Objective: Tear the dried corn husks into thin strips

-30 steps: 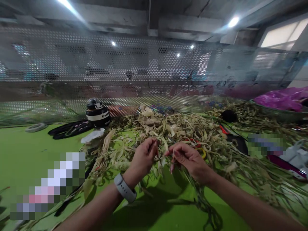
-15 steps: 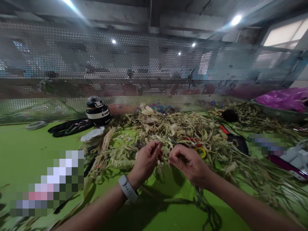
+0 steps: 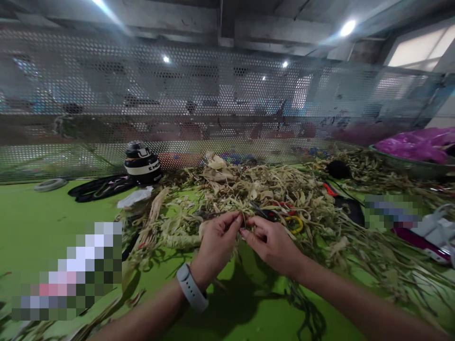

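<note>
My left hand (image 3: 222, 239), with a pale watch band (image 3: 192, 289) on its wrist, is closed in a pinch at the centre of the view. Close beside it, my right hand (image 3: 272, 244) pinches too, its fingertips nearly touching the left ones. A thin greenish husk strip (image 3: 243, 219) shows between the fingertips; most of it is hidden. Behind the hands spreads a pile of dried husks (image 3: 266, 184). Scissors with red and yellow handles (image 3: 295, 225) lie partly buried beyond my right hand. A thick pale braided piece (image 3: 181, 237) rests left of my left hand.
A black bottle (image 3: 142, 163) stands at the back left near black straps (image 3: 99, 187) and a white roll (image 3: 50, 184). A perforated screen (image 3: 213, 104) rises behind the green table (image 3: 28, 208). At right are a basin with purple plastic (image 3: 419, 144) and a black pouch (image 3: 350, 210).
My hands have come closer together, the right one moving left until the fingertips nearly meet. The view has shifted slightly.
</note>
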Demonstrator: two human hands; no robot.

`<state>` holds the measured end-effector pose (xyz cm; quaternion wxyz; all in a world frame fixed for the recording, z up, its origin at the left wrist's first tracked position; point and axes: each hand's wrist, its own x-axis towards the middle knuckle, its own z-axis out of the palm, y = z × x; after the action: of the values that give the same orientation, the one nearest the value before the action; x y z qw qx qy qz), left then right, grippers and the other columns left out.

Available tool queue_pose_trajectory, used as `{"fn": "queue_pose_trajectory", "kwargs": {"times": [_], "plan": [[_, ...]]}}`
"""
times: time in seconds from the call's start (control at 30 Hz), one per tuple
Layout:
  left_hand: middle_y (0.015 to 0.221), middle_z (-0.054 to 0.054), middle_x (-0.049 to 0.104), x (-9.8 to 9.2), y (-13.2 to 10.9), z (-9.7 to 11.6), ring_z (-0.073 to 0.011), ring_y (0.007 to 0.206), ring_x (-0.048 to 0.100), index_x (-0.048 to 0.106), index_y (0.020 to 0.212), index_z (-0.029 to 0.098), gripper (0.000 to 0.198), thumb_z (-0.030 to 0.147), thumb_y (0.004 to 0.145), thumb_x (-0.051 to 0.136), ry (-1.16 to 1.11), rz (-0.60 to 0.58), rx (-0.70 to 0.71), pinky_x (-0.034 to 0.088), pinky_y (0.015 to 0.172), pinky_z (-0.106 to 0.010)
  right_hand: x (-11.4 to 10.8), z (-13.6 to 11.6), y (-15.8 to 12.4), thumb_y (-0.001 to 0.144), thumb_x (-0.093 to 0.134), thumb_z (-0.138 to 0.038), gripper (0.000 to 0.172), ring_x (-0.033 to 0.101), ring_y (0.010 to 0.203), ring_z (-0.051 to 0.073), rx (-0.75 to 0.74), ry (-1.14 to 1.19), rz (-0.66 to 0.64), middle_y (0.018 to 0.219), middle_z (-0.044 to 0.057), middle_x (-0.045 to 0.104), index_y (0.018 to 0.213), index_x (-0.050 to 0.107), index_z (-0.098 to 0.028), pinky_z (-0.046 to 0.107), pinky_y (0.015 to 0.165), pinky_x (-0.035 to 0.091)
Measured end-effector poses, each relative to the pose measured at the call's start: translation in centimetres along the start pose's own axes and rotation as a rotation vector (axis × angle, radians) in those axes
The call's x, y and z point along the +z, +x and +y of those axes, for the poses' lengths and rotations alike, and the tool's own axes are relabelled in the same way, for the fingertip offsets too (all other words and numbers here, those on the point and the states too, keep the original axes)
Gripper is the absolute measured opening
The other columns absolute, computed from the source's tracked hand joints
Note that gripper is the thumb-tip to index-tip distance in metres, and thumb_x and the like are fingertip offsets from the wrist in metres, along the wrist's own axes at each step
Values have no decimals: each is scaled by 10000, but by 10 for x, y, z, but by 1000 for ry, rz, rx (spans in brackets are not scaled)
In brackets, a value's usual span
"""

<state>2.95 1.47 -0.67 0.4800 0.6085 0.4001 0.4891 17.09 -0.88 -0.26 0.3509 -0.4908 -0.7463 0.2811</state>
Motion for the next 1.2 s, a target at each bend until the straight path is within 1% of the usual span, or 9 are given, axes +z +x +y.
{"fn": "queue_pose_trajectory", "kwargs": {"times": [0.1, 0.2, 0.33, 0.5, 0.6, 0.67, 0.77, 1.0, 1.2], "plan": [[712, -16, 638, 0, 0, -2, -143, 685, 542, 659, 805, 132, 225, 295, 788, 505, 67, -8, 45, 429, 644, -228, 2, 1, 0, 863, 439, -347, 221, 305, 462, 76, 29, 181, -16, 527, -60, 374, 811, 541, -158, 197, 435, 238], [679, -11, 612, -4, 0, -4, -136, 648, 521, 635, 765, 130, 235, 302, 802, 478, 208, -6, 75, 411, 611, -219, 1, 1, 1, 869, 428, -335, 226, 314, 491, 76, 25, 227, -15, 561, -51, 386, 770, 521, -156, 193, 449, 255], [627, -1, 581, -8, 0, -5, -128, 595, 499, 602, 709, 144, 236, 298, 811, 455, 414, -17, 98, 379, 562, -207, -5, 0, 2, 854, 448, -314, 193, 278, 414, 59, 76, 275, -84, 492, -80, 330, 741, 493, -165, 182, 389, 209], [591, 4, 557, -9, 0, -4, -128, 561, 494, 553, 653, 159, 246, 301, 818, 438, 493, -46, 113, 358, 530, -206, -11, 0, 7, 804, 498, -320, 163, 280, 294, 40, 215, 447, -145, 416, -108, 349, 731, 477, -176, 164, 304, 182], [601, 0, 603, -11, 0, -7, -140, 542, 530, 536, 832, 159, 173, 304, 823, 444, 486, -37, 93, 375, 528, -220, -13, 1, 10, 776, 514, -298, 149, 264, 279, 32, 250, 482, -94, 378, -112, 352, 710, 501, -165, 157, 295, 165], [583, 14, 619, -11, -1, -10, -142, 495, 536, 488, 1007, 160, 233, 297, 822, 451, 474, -49, 93, 375, 504, -221, -14, 3, 12, 765, 516, -291, 147, 246, 267, 28, 275, 495, -64, 362, -118, 338, 693, 511, -163, 157, 287, 147], [589, 16, 634, -11, -5, -12, -138, 483, 549, 504, 1090, 187, 296, 269, 809, 464, 450, -147, 115, 385, 490, -213, -17, 7, 15, 754, 523, -298, 152, 243, 256, 22, 284, 531, -45, 386, -114, 367, 690, 523, -160, 158, 277, 135], [769, -41, 677, -12, -5, 3, -147, 660, 574, 667, 896, 165, 225, 265, 793, 493, 372, -345, 104, 422, 589, -217, -26, 4, 17, 745, 520, -317, 165, 243, 239, 27, 356, 562, -46, 360, -118, 352, 692, 539, -162, 144, 234, 136], [470, 34, 501, -16, 3, 1, -77, 428, 372, 678, 657, 132, 320, 384, 786, 528, 268, -463, -87, 277, 425, -188, -25, 5, 17, 745, 505, -289, 142, 254, 240, 28, 381, 492, -82, 349, -117, 353, 676, 529, -168, 141, 244, 160]]}}
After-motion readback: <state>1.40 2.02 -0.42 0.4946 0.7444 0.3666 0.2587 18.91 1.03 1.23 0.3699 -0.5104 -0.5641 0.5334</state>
